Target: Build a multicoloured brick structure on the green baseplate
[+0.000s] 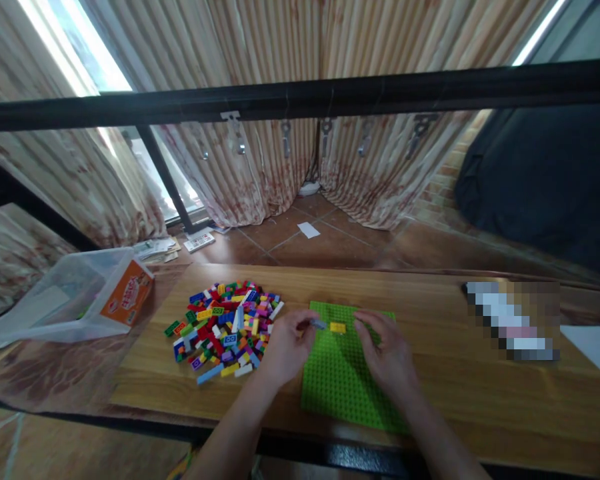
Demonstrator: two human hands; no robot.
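A green studded baseplate (330,387) lies on the wooden table, with a yellow toy brick (337,327) on its upper part. My left hand (291,340) is over the plate's left edge, pinching a small greyish-blue toy brick (319,324) between thumb and fingertips, just left of the yellow one. Over the plate's right side is my right hand (387,350), its thumb and fingers apart and nothing seen between them. Left of my left hand spreads a heap of mixed coloured toy bricks (225,327).
A clear plastic bin (75,327) with an orange label lies at the table's left end. To the right are a pixelated dark-edged object (513,323) and a white sheet (595,350). A black rail (300,100) with hanging hooks crosses beyond the table, before curtains.
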